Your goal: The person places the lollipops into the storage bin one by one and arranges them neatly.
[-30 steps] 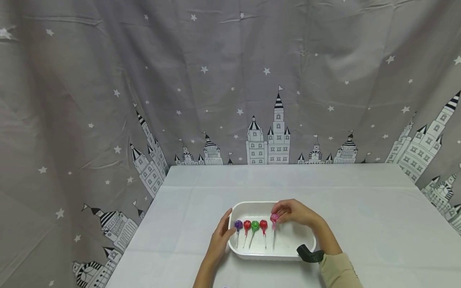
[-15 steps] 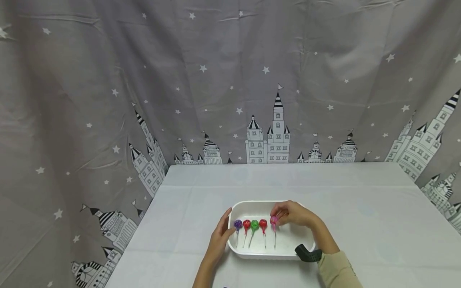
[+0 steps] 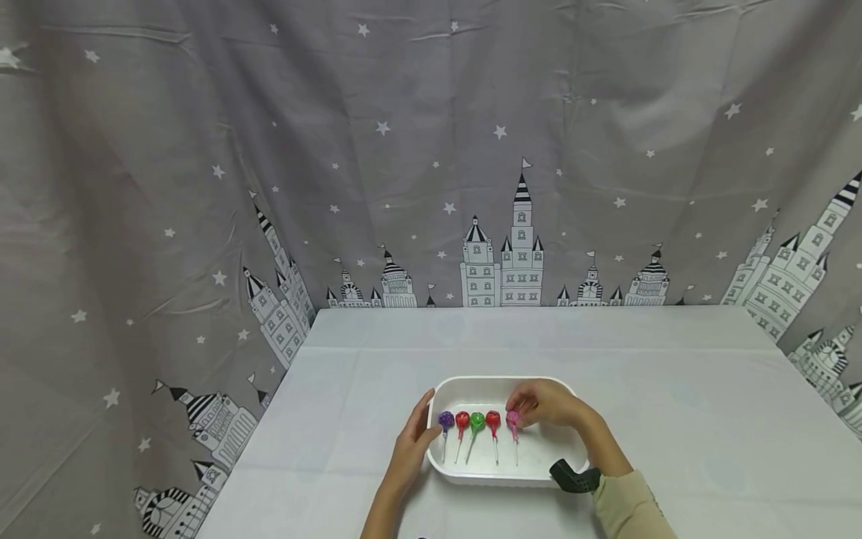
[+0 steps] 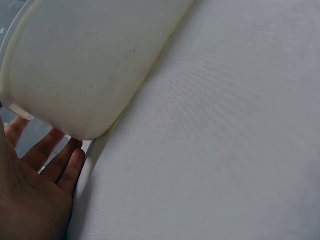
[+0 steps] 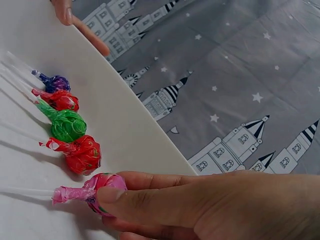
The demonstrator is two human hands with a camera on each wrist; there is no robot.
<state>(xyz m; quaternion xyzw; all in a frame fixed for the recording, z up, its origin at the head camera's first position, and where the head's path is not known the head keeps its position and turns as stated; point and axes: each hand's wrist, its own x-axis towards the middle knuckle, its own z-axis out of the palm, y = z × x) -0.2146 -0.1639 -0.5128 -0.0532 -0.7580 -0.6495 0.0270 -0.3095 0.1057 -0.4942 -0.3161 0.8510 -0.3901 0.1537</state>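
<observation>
Pinching pink lollipop (image 3: 512, 418) head: right hand (image 3: 548, 405). Left hand (image 3: 408, 451), fingers straight, steadied tray (image 3: 471, 388). Best set parallel beside red lollipop (image 3: 493, 421), evenly spaced.

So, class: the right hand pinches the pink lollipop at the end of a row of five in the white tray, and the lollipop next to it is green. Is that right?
Not quite. The right hand does pinch the pink lollipop at the end of the row of five in the white tray, but its neighbour is a red lollipop; the green lollipop comes after that. The right wrist view shows it.
</observation>
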